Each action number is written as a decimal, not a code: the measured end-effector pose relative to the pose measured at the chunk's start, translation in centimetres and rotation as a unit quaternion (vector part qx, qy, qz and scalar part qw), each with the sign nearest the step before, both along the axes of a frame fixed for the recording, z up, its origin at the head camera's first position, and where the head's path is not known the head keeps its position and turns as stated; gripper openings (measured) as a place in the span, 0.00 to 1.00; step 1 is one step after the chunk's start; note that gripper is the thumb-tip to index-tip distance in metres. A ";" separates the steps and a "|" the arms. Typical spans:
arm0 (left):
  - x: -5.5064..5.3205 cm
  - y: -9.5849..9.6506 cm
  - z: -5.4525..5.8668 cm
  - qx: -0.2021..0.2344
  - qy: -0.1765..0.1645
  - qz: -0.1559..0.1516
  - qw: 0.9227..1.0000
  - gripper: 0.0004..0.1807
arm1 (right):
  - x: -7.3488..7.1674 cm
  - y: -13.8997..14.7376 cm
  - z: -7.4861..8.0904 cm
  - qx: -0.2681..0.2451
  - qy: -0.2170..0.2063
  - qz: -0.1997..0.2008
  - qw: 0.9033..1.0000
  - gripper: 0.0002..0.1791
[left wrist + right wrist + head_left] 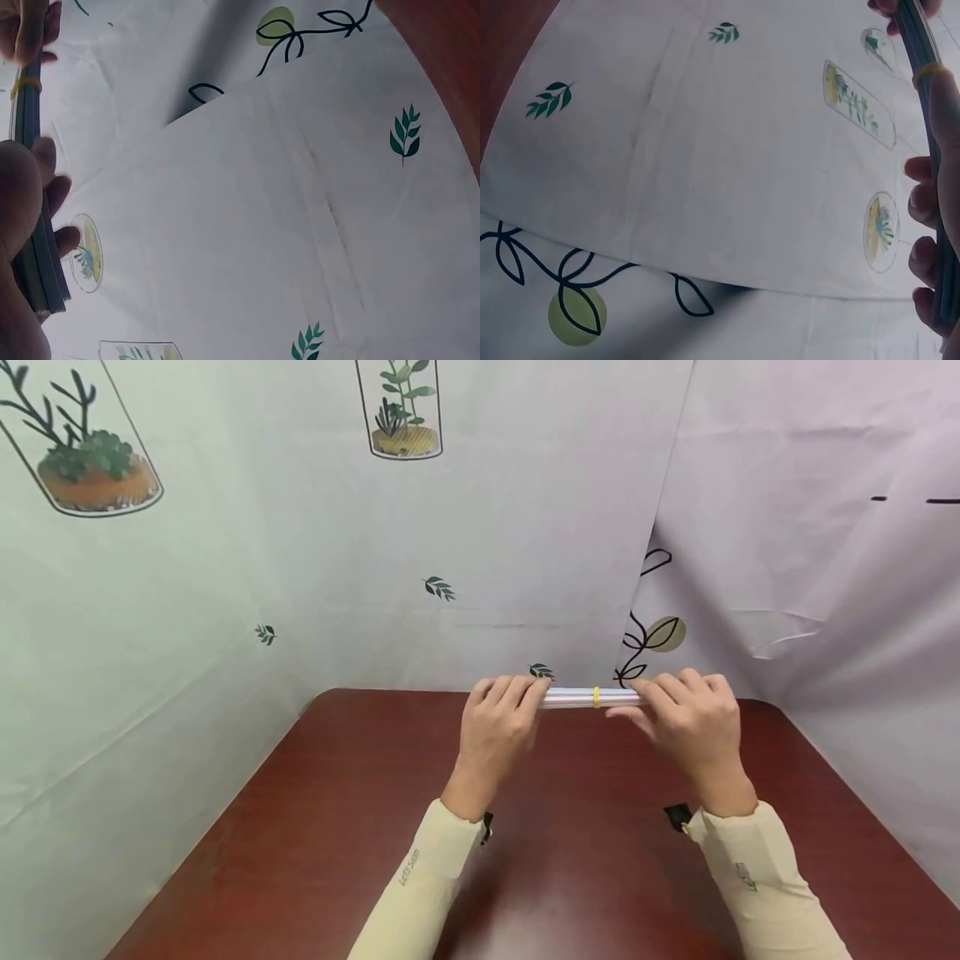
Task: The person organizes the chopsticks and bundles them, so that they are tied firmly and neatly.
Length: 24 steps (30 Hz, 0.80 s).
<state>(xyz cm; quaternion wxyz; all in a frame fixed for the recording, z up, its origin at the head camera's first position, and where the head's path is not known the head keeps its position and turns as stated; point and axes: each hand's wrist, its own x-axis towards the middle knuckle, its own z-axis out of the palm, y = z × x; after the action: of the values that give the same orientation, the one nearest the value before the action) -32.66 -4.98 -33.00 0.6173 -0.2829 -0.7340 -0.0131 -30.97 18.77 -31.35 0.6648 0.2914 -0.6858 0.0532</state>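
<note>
Between my two hands is a slim bundle of long, pale, thin strips [567,697], held level above the far part of the table. A yellow rubber band [596,697] circles it, closer to the right hand. My left hand [498,720] grips the left end, its fingers over the far side. At the other end my right hand [693,725] holds the bundle, with its thumb along the near side. In the left wrist view the strips [46,270] look dark and flat, their ends poking out past the left palm. The right wrist view shows several fingers curled round the bundle [919,41].
A dark red-brown tabletop [360,793] with rounded far corners lies beneath the hands. White cloth walls [480,543] printed with plants stand close behind it and at both sides. Small black objects [678,817] show beside the sleeve cuffs.
</note>
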 end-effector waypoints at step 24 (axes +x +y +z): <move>-0.2 -4.4 1.2 0.108 -0.339 -0.453 0.817 0.16 | 1.7 3.9 0.8 -0.038 -0.401 0.257 0.879 0.21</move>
<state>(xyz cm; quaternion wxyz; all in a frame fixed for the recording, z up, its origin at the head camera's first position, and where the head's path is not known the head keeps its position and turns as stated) -32.82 -9.36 -31.80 0.2800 -0.4928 -0.6795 -0.4658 -29.30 22.66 -30.59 0.3067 0.3856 -0.7923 0.3599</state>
